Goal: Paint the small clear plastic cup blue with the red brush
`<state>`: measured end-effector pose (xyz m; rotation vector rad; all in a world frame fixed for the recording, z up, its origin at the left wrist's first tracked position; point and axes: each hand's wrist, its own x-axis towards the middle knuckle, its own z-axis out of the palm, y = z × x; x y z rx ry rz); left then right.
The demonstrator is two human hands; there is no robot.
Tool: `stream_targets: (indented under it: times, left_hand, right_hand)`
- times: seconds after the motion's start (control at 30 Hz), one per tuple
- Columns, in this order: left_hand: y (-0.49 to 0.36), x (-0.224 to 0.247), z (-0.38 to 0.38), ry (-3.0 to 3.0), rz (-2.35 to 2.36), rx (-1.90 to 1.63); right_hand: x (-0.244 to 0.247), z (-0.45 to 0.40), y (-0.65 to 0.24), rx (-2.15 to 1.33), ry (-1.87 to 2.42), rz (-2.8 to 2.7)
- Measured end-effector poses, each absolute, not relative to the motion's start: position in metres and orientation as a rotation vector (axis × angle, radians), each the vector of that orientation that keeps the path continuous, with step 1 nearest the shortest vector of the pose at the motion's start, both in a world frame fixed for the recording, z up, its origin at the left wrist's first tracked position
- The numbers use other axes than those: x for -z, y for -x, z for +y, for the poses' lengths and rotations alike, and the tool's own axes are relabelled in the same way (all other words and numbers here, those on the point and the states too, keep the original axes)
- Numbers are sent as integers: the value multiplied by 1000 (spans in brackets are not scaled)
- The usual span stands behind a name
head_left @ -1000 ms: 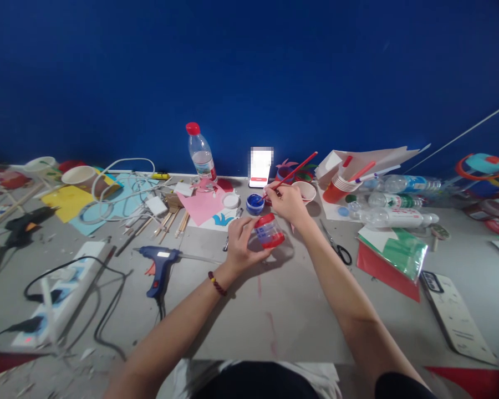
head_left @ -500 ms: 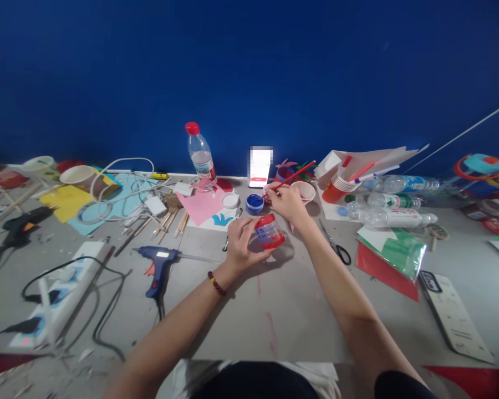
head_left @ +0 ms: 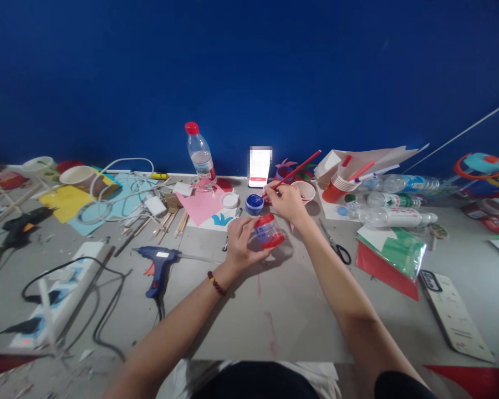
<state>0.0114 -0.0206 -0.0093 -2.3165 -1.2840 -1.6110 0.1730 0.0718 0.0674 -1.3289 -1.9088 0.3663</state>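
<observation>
Tilted in my left hand (head_left: 242,243) is a clear plastic piece with red bands at both ends and blue paint marks (head_left: 270,230), which looks like a cut bottle section. Thumb and fingers close around its left side. My right hand (head_left: 289,201) pinches a red paintbrush (head_left: 300,166) whose tip is down in a small jar of blue paint (head_left: 254,207). Just left of the jar lies a white lid (head_left: 230,200). Blue grass-shaped paint (head_left: 222,220) shows on white paper beside pink paper (head_left: 202,204).
A blue glue gun (head_left: 158,266) and a power strip (head_left: 62,293) with loose cables lie on the left. Scissors (head_left: 336,246), plastic bottles (head_left: 399,217) and stacked paper cups (head_left: 336,188) are on the right. A phone (head_left: 260,169) and a red-capped bottle (head_left: 200,152) stand at the back.
The paintbrush has shifted slightly, its handle end now further right and higher, with its tip in the paint jar. My left hand and the plastic piece have barely moved.
</observation>
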Motion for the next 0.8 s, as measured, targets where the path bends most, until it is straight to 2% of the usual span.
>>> stream_targets:
  times: [0.8]
  left_hand:
    - [-12, 10, -20, 2325, -1290, 1597]
  right_hand:
    - [-69, 69, -171, -333, 1353, -1909]
